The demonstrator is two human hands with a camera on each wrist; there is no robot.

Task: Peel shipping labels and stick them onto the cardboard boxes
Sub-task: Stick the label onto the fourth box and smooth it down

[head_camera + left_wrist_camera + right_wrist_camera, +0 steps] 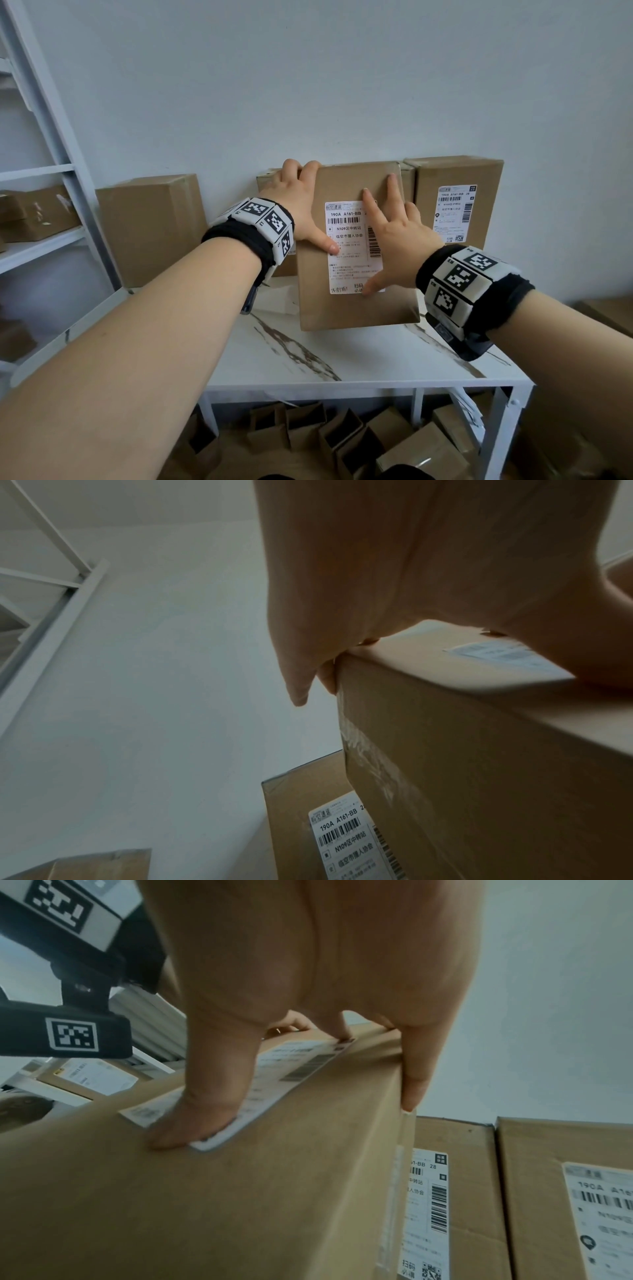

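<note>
Front box (356, 308) stands on the marble-look table (342, 356), tipped slightly toward you, its shipping label (352, 246) already stuck on the facing panel.

Your left hand (301, 209) grips the box at its upper left corner: fingers curl over the top edge, thumb lies across the label's left side. Your right hand (394, 236) is spread flat, fingers straight, thumb on the label's lower right corner, index near its top edge. It holds nothing; it presses.

Judged stage: smoothing down, the peel for this one done.

Behind, the box at right (459, 202) carries a label, and the wrist views show labels on the boxes directly behind the front one. The box at left (154, 229) shows no label on its visible faces, so it likely remains. Boxes lie under the table (342, 442); whether any carry labels you cannot tell.
</note>
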